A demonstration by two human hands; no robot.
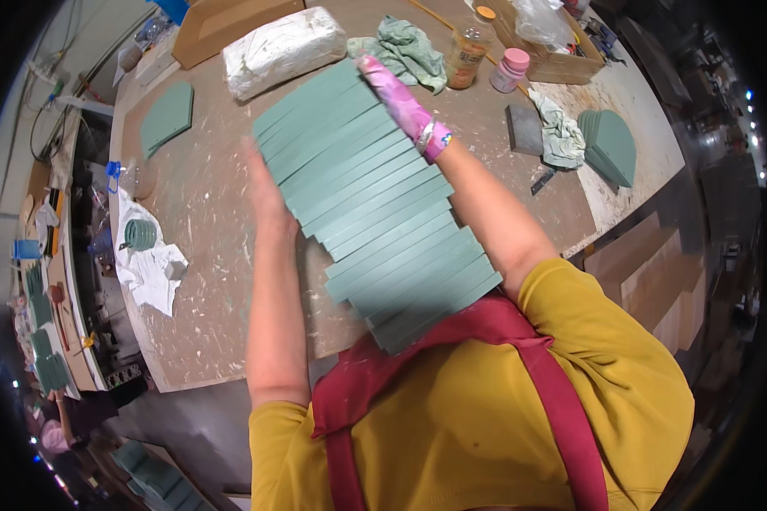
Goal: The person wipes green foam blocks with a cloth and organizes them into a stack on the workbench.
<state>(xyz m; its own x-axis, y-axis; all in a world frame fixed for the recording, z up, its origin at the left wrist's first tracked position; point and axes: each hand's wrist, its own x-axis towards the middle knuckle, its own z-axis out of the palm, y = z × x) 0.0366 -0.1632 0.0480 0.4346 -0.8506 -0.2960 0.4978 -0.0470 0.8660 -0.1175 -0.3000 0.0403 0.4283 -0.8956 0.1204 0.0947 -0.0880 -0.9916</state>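
Observation:
A long stack of thin sage-green boards [366,196] fills the middle of the view, its edges facing up and unevenly stepped. It reaches from the table to my apron. My bare left hand [267,183] grips the left side of the stack; its fingers are partly hidden and a little blurred. On the opposite side, my right hand [400,100] lies along the far right edge in a pink patterned glove, bound at the wrist with a silvery band. Between them, the two hands hold the stack from both sides.
The brown worktable [204,281] carries a white wrapped block [283,51], a green rag [405,51], a glass jar [470,49] and a pink-lidded jar [510,70]. More green boards [609,146] stand at right, with one piece [168,117] at left. A grey block [524,129] lies nearby.

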